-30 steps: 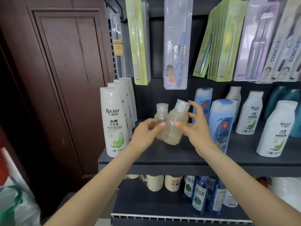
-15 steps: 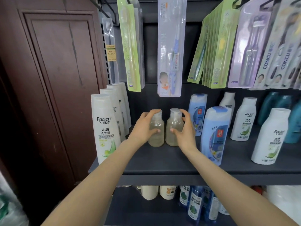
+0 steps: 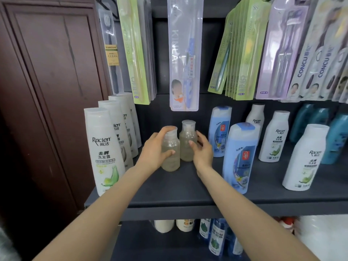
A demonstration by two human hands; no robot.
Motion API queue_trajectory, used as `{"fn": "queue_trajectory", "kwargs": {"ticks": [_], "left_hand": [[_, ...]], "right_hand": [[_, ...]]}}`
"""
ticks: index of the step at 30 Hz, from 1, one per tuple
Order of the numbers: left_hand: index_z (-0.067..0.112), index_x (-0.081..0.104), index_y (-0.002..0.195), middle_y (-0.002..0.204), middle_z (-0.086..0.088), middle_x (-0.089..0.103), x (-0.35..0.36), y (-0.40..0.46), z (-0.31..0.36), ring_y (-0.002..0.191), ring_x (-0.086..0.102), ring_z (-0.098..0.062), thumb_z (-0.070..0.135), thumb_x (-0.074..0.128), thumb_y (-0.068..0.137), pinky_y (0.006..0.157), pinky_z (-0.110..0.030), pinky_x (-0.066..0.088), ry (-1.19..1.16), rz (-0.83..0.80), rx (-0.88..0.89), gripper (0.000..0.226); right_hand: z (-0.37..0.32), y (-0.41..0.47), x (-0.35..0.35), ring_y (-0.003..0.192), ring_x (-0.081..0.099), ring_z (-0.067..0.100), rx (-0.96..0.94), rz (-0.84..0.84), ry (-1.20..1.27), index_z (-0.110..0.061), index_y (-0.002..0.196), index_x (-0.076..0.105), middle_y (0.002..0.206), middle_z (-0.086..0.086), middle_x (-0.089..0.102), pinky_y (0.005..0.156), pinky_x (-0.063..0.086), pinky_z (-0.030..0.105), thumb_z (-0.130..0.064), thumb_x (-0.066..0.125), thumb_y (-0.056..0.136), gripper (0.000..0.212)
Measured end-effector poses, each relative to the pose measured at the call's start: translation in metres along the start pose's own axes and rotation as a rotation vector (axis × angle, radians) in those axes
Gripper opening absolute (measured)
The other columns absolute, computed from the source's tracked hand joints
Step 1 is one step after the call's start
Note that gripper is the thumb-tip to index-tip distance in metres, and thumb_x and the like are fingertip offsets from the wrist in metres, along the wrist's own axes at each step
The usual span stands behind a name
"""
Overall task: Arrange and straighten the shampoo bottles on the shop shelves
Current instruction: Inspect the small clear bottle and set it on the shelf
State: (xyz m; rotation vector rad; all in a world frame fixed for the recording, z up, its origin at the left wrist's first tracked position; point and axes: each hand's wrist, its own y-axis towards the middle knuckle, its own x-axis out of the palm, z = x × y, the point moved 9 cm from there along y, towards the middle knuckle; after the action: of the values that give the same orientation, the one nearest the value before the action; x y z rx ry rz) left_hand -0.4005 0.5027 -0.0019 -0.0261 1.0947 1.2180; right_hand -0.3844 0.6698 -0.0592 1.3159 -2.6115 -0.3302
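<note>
Two small clear bottles of pale liquid stand upright on the dark shelf [image 3: 178,187], one behind the other. My left hand [image 3: 153,150] grips the nearer clear bottle [image 3: 171,157], fingers over its cap and thumb on its front. My right hand [image 3: 203,152] holds the farther clear bottle [image 3: 187,147], thumb on its front and fingers curled at its right side. A row of tall white Raclen shampoo bottles [image 3: 104,149] runs back along the shelf's left end. Two blue shampoo bottles [image 3: 240,157] stand just right of my right hand.
More white Raclen bottles [image 3: 305,159] and teal bottles [image 3: 337,136] stand at the right. Toothbrush packs [image 3: 183,53] hang low above the clear bottles. A brown wooden door [image 3: 47,91] borders the shelf on the left. The lower shelf holds several bottles [image 3: 214,236].
A second ago my hands held one clear bottle tilted in the air. It now stands on the shelf, and the two clear bottles have gone from side by side to one behind the other.
</note>
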Motion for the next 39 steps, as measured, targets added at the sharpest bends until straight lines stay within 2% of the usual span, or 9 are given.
{"fn": "queue_trajectory", "kwargs": {"ticks": [8, 13, 19, 26, 29, 32, 34, 36, 39], "left_hand": [[0.04, 0.035, 0.133, 0.101, 0.0, 0.051, -0.002, -0.002, 0.005, 0.086, 0.052, -0.016, 0.018, 0.072, 0.079, 0.079, -0.028, 0.045, 0.007, -0.008, 0.007, 0.069], [0.038, 0.035, 0.134, 0.097, 0.001, 0.049, -0.001, -0.002, 0.004, 0.075, 0.046, -0.007, 0.018, 0.071, 0.08, 0.073, -0.024, 0.039, 0.02, -0.005, 0.015, 0.069], [0.039, 0.034, 0.135, 0.089, 0.006, 0.043, -0.001, -0.002, 0.004, 0.071, 0.043, -0.004, 0.018, 0.071, 0.081, 0.074, -0.023, 0.038, 0.028, -0.005, 0.005, 0.069], [0.038, 0.034, 0.137, 0.097, 0.004, 0.047, -0.001, -0.004, 0.004, 0.078, 0.046, -0.012, 0.017, 0.07, 0.081, 0.077, -0.024, 0.039, 0.014, 0.001, -0.011, 0.07], [0.038, 0.033, 0.137, 0.102, 0.003, 0.048, -0.001, -0.006, 0.005, 0.08, 0.046, -0.012, 0.015, 0.07, 0.081, 0.077, -0.023, 0.037, 0.008, 0.011, -0.012, 0.071], [0.037, 0.032, 0.139, 0.097, 0.003, 0.047, 0.0, -0.008, 0.007, 0.077, 0.045, -0.013, 0.014, 0.068, 0.082, 0.075, -0.021, 0.035, 0.022, 0.022, -0.024, 0.071], [0.037, 0.03, 0.141, 0.107, 0.002, 0.055, 0.001, -0.012, 0.006, 0.085, 0.054, -0.02, 0.012, 0.068, 0.083, 0.078, -0.023, 0.039, -0.015, 0.062, -0.036, 0.073], [0.035, 0.025, 0.144, 0.132, 0.003, 0.053, 0.003, -0.015, 0.005, 0.103, 0.057, -0.022, 0.01, 0.067, 0.082, 0.091, -0.026, 0.043, -0.065, 0.103, -0.052, 0.079], [0.03, 0.021, 0.146, 0.137, -0.001, 0.047, 0.0, -0.022, 0.011, 0.119, 0.048, -0.018, 0.008, 0.067, 0.081, 0.099, -0.023, 0.035, -0.093, 0.166, -0.08, 0.082]], "right_hand": [[0.0, 0.015, 0.023, 0.12, 0.053, 0.015, 0.026, -0.042, 0.021, -0.017, 0.132, 0.053, 0.13, 0.002, 0.058, 0.098, 0.041, 0.024, -0.007, 0.058, 0.091, 0.043], [0.001, 0.021, 0.04, 0.111, 0.054, 0.008, 0.077, -0.113, 0.046, -0.02, 0.132, 0.053, 0.129, 0.0, 0.059, 0.088, 0.04, 0.014, -0.008, 0.055, 0.093, 0.041], [0.001, 0.025, 0.054, 0.103, 0.053, 0.009, 0.135, -0.161, 0.087, -0.02, 0.131, 0.053, 0.127, 0.002, 0.058, 0.089, 0.042, 0.021, -0.005, 0.05, 0.095, 0.04], [0.002, 0.028, 0.06, 0.122, 0.051, 0.022, 0.162, -0.25, -0.019, -0.026, 0.14, 0.043, 0.138, 0.005, 0.051, 0.102, 0.044, 0.037, -0.015, 0.053, 0.095, 0.047], [0.003, 0.023, 0.055, 0.123, 0.051, 0.02, 0.179, -0.21, 0.035, -0.024, 0.141, 0.042, 0.138, 0.003, 0.051, 0.1, 0.043, 0.031, -0.018, 0.054, 0.094, 0.048], [-0.009, 0.016, 0.034, 0.115, 0.055, 0.017, 0.086, -0.083, -0.031, -0.016, 0.126, 0.057, 0.125, 0.002, 0.06, 0.088, 0.041, 0.022, -0.017, 0.053, 0.095, 0.031], [-0.022, 0.007, 0.026, 0.1, 0.056, 0.01, -0.007, -0.081, -0.089, -0.014, 0.114, 0.063, 0.111, -0.001, 0.063, 0.078, 0.041, 0.015, -0.017, 0.052, 0.095, 0.022], [-0.031, -0.005, 0.021, 0.093, 0.054, 0.005, -0.084, -0.115, -0.122, -0.015, 0.11, 0.064, 0.103, -0.005, 0.062, 0.071, 0.039, 0.009, -0.016, 0.052, 0.095, 0.019], [-0.045, -0.023, 0.013, 0.091, 0.054, 0.004, -0.188, -0.147, -0.171, -0.015, 0.11, 0.063, 0.105, -0.001, 0.063, 0.074, 0.04, 0.01, -0.015, 0.052, 0.095, 0.019]]}}
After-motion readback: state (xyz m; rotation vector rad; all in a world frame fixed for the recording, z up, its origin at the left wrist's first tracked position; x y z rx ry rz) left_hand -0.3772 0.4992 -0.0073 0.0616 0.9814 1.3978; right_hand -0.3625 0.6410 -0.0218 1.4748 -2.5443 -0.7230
